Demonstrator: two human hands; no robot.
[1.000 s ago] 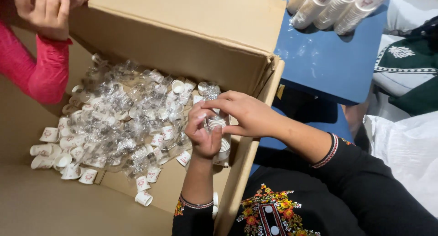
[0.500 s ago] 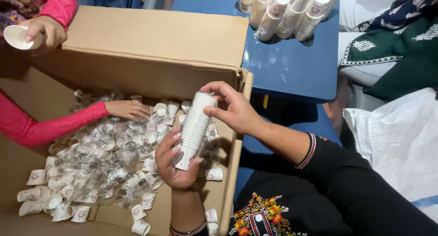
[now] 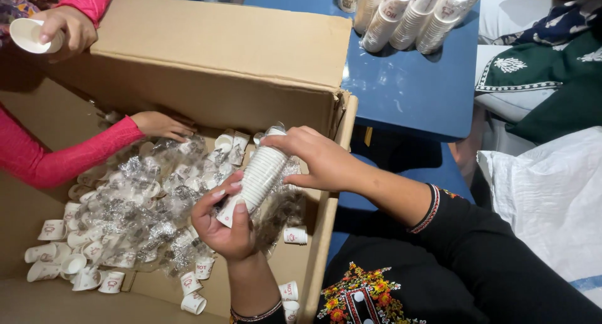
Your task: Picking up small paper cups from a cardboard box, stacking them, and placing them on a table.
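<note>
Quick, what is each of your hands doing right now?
Left hand: closed around the lower end of the white stack of small paper cups.
Right hand: closed on the stack's upper end.

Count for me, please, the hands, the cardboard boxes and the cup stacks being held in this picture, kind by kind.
Wearer's hands: 2, left hand and right hand
Co-worker's hands: 2, upper and lower
Cardboard box: 1
Cup stack, gripped by both wearer's hands: 1
Total: 6
</note>
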